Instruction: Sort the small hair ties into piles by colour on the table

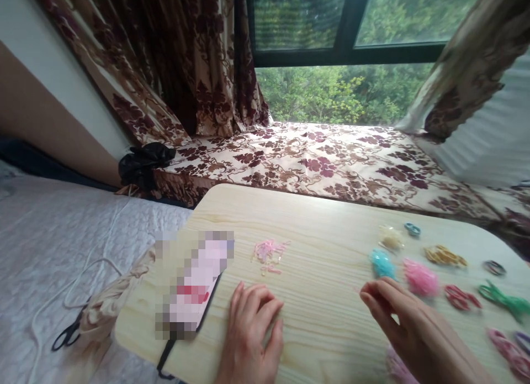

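Observation:
My left hand [252, 331] rests on the light wooden table [314, 334], its fingers spread and slightly bent, with nothing in them. Just beyond its fingertips lies a loose pile of small pink and clear pieces [269, 254]. My right hand [399, 317] is raised over the table's right part, thumb and fingertips pinched together. Whatever may be between them is too small to make out. Close behind it are a turquoise bundle [381, 262] and a bright pink bundle [420, 277]. A pale pink bundle [399, 364] is partly hidden beneath that hand.
On the right are a cream bundle [390, 237], mustard bands [445, 256], red bands [461, 297], green bands [503, 298] and a teal coil [412, 229]. A pixelated pink object [201, 279] with a black strap lies left. Scissors [66, 337] rest on the bed [136, 295].

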### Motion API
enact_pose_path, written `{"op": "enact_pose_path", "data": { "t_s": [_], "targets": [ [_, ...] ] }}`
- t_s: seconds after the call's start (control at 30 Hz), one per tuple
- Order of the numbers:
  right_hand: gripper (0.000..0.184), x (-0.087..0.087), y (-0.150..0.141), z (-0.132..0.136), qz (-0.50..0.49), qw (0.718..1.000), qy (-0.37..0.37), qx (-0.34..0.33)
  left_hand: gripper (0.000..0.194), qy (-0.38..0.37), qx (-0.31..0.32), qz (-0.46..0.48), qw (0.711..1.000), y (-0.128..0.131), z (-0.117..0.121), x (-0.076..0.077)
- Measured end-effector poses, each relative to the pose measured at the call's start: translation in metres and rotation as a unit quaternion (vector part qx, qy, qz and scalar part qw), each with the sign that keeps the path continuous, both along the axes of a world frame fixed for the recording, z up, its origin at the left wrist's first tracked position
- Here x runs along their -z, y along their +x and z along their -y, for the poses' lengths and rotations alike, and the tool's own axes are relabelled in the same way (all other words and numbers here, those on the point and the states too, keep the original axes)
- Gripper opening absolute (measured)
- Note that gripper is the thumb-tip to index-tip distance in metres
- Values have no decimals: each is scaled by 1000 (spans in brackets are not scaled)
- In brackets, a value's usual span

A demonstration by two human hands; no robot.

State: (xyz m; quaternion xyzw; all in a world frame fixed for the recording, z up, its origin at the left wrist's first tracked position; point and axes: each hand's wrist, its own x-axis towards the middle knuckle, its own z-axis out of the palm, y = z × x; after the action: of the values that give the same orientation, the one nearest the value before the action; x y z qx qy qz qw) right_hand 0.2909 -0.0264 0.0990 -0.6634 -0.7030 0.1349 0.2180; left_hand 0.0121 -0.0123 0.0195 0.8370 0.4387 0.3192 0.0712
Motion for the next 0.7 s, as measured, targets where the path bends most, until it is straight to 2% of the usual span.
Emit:
{"op": "enact_pose_path", "data": {
  "t_s": [0.17, 0.33, 0.47, 0.7],
  "targets": [
    [35, -4, 57, 35, 21, 996, -6, 83, 31, 39, 5, -34, 999, -5, -2, 7],
    [35, 1, 96, 40, 34, 985, -7, 171, 31, 55, 2, -57, 997, -7, -3, 11],
    [35, 5, 107, 25, 50, 977, -2, 206, 31, 67, -3, -59, 996, -7, -4, 13],
    [33, 10, 109, 7, 72, 970, 12, 234, 32, 78, -3, -60, 995, -10, -6, 15]
  ]
}}
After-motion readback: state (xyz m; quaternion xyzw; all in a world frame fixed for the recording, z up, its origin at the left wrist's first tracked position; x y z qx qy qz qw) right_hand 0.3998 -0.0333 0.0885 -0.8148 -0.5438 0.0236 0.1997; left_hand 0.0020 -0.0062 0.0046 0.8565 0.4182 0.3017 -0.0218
